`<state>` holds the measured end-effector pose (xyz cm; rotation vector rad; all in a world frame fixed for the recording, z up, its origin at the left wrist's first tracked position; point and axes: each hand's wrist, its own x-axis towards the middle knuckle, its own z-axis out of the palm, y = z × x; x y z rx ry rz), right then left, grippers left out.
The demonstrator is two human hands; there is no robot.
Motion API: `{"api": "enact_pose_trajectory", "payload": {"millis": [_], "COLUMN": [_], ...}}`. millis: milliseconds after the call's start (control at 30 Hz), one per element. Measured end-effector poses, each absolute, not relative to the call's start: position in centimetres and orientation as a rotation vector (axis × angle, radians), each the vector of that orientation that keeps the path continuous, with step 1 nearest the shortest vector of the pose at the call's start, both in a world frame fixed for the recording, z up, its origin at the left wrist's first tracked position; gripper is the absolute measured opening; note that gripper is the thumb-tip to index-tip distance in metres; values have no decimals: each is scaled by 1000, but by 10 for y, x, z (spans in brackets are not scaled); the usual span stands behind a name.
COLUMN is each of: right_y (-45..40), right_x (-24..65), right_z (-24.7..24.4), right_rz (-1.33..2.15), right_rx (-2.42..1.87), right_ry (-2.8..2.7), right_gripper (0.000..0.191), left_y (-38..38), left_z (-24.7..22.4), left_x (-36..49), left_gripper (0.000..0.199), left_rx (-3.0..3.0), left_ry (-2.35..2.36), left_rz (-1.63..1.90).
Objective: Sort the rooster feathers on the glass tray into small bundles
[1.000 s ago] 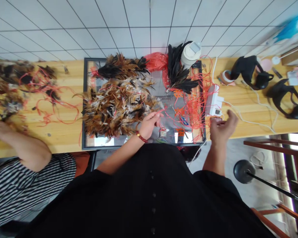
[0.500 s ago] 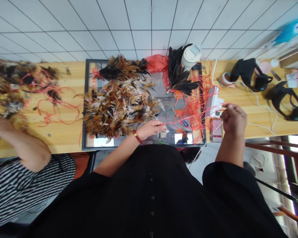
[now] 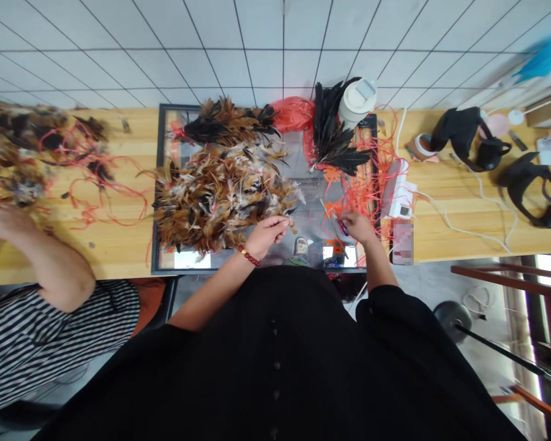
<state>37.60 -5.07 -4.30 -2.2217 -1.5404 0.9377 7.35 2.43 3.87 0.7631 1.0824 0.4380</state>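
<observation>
My left hand (image 3: 270, 235), wearing a red bead bracelet (image 3: 249, 256), is closed in a pinch at the right edge of a large pile of brown feathers (image 3: 211, 202). A small brown feather (image 3: 294, 229) shows at its fingertips. Over the right part of the black-framed glass tray (image 3: 310, 184), my right hand (image 3: 358, 226) has its fingers curled at a pair of blue-handled scissors (image 3: 343, 229); the blades are hard to make out. Loose red strings (image 3: 362, 190) lie around and beyond that hand.
Black feathers (image 3: 335, 138), a lidded white cup (image 3: 358, 101) and a red plastic bag (image 3: 294, 115) stand along the back. To the right are a power strip (image 3: 397, 193), a phone (image 3: 401, 242) and black headsets (image 3: 535, 193). At left, a co-worker's arm (image 3: 50, 263) reaches beside more feathers (image 3: 22, 147).
My right hand has come left and inward from beyond the tray to the scissors. The red string stretched between my hands is no longer seen. My left hand has shifted slightly left.
</observation>
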Motion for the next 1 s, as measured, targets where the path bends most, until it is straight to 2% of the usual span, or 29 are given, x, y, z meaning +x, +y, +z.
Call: {"api": "enact_pose_trajectory", "payload": {"millis": [100, 167, 400, 567, 667, 767, 900, 1000], "right_y": [-52, -49, -31, -33, -37, -48, -63, -69], "right_x": [394, 400, 380, 366, 361, 370, 386, 390], "right_z": [-56, -55, -39, -39, -39, -28, 11, 49], "right_rz": [560, 467, 506, 779, 904, 907, 837, 661], "right_rx": [-2446, -2491, -2781, -2849, -2708, -2441, -1733, -1488], "right_ry": [-1353, -1350, -1235, -1128, -1091, -969, -503, -324], "right_gripper": [39, 38, 38, 38, 28, 29, 35, 37], "left_y": [24, 24, 24, 23, 22, 23, 25, 25], "left_z": [36, 35, 36, 30, 27, 26, 27, 30], "left_x": [69, 69, 73, 72, 73, 74, 72, 73], "left_gripper": [34, 34, 35, 35, 34, 34, 38, 37], "left_rx": [714, 686, 726, 724, 722, 725, 722, 736], "left_ry": [1113, 1132, 1094, 1115, 1111, 1101, 1111, 1110], "left_rz": [476, 482, 469, 469, 460, 453, 469, 474]}}
